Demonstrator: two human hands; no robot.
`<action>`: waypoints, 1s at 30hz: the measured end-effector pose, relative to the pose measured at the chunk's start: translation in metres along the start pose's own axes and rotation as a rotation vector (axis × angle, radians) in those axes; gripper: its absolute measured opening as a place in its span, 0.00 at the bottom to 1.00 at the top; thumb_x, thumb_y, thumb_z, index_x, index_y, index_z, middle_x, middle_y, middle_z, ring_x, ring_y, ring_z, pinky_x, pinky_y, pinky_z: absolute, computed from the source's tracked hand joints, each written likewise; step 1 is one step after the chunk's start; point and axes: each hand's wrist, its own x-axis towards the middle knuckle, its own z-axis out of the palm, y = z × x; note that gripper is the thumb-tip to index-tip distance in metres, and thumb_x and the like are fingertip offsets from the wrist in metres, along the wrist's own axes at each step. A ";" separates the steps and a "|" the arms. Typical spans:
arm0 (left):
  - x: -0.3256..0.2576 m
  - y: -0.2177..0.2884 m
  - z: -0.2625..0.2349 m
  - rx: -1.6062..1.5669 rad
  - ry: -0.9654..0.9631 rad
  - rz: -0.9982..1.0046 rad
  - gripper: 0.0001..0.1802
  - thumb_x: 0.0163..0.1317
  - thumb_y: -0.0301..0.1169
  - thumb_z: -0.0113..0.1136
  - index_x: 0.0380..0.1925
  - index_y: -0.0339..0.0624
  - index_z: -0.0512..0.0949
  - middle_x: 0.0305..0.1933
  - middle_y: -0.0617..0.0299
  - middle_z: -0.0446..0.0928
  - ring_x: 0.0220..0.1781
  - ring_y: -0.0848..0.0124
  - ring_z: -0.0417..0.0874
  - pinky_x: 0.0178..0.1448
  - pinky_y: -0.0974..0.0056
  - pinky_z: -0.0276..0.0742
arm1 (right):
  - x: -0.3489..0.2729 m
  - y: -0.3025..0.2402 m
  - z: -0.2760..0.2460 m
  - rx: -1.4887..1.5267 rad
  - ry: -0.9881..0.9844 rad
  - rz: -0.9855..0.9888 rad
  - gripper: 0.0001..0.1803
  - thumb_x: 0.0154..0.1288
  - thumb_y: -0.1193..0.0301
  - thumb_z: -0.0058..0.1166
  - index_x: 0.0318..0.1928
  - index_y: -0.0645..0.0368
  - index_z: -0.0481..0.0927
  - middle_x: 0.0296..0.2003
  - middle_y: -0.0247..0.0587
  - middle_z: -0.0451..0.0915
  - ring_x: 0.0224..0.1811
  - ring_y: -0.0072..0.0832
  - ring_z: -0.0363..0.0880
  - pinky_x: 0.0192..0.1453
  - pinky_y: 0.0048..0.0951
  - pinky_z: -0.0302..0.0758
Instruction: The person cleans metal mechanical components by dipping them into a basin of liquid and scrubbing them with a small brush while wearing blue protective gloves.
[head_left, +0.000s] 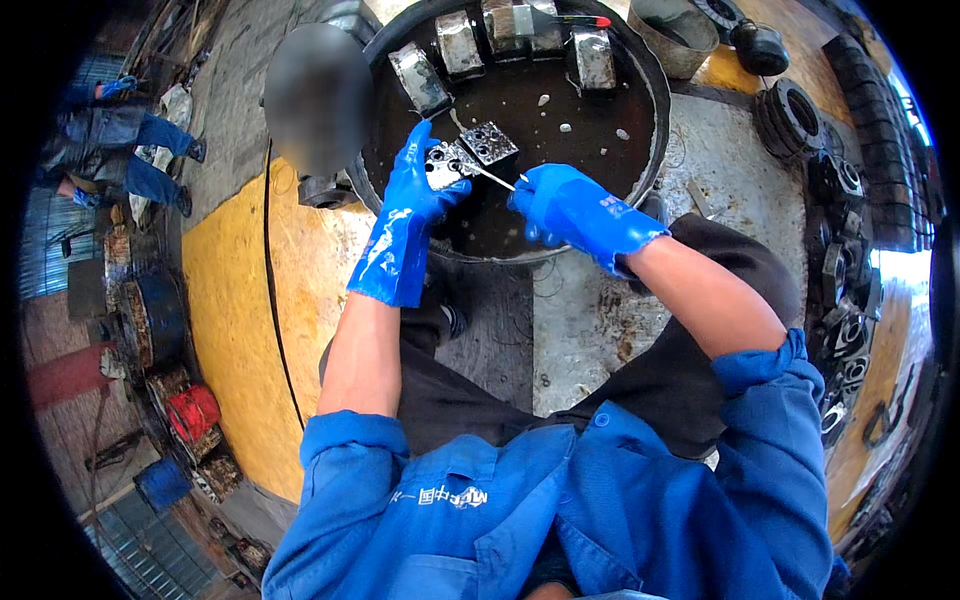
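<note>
Head view: nearest, over the right part of the tub, the right hand has its gloved fingers curled closed around a slim rod, which points left to the work. The left hand, above the tub's left part, is half open, thumb and fingers cupped about a metal block with round holes. A dark speckled face adjoins it; whether that is the same piece, I cannot tell.

The block is likely heavy for its size, stiff and hard to break; its wet shine suggests a slippery surface, so a hold across opposite sides seems safer than one at a corner. The tub's raised near rim passes close under the wrists and could catch them. Moving room seems best over the liquid in the tub's right half. Along the tub's far rim stand more blocks, crossed by a red-tipped brush.
</note>
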 end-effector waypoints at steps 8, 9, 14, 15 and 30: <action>-0.004 0.004 0.002 0.067 -0.008 0.024 0.64 0.38 0.35 0.87 0.78 0.45 0.61 0.64 0.48 0.76 0.64 0.52 0.80 0.70 0.52 0.78 | -0.008 -0.009 -0.013 0.066 0.021 0.089 0.17 0.73 0.61 0.56 0.53 0.59 0.86 0.28 0.45 0.87 0.24 0.31 0.85 0.28 0.34 0.80; -0.003 0.003 0.001 0.069 -0.007 0.024 0.64 0.38 0.35 0.87 0.78 0.45 0.61 0.64 0.48 0.76 0.64 0.52 0.80 0.70 0.52 0.78 | -0.006 -0.008 -0.012 0.035 0.045 0.092 0.17 0.73 0.61 0.56 0.53 0.60 0.86 0.28 0.45 0.87 0.24 0.31 0.85 0.28 0.34 0.80; -0.007 0.007 -0.001 0.063 -0.006 0.003 0.64 0.39 0.33 0.87 0.78 0.45 0.61 0.64 0.48 0.76 0.64 0.53 0.80 0.70 0.53 0.78 | -0.006 0.002 -0.002 0.083 -0.043 -0.075 0.17 0.75 0.63 0.54 0.51 0.63 0.86 0.28 0.45 0.87 0.24 0.29 0.84 0.28 0.34 0.81; -0.008 0.008 -0.001 0.079 0.001 0.002 0.64 0.39 0.33 0.87 0.78 0.45 0.61 0.64 0.48 0.76 0.63 0.53 0.80 0.70 0.53 0.78 | -0.007 -0.002 -0.005 0.085 -0.031 -0.040 0.17 0.75 0.63 0.54 0.51 0.63 0.86 0.28 0.45 0.87 0.24 0.29 0.84 0.28 0.34 0.81; -0.005 0.018 0.002 -0.021 -0.018 0.004 0.62 0.38 0.33 0.84 0.77 0.42 0.62 0.60 0.49 0.77 0.59 0.56 0.82 0.65 0.55 0.80 | 0.004 0.017 -0.006 -0.066 0.000 -0.090 0.19 0.75 0.59 0.56 0.51 0.63 0.85 0.28 0.46 0.87 0.26 0.34 0.85 0.31 0.35 0.82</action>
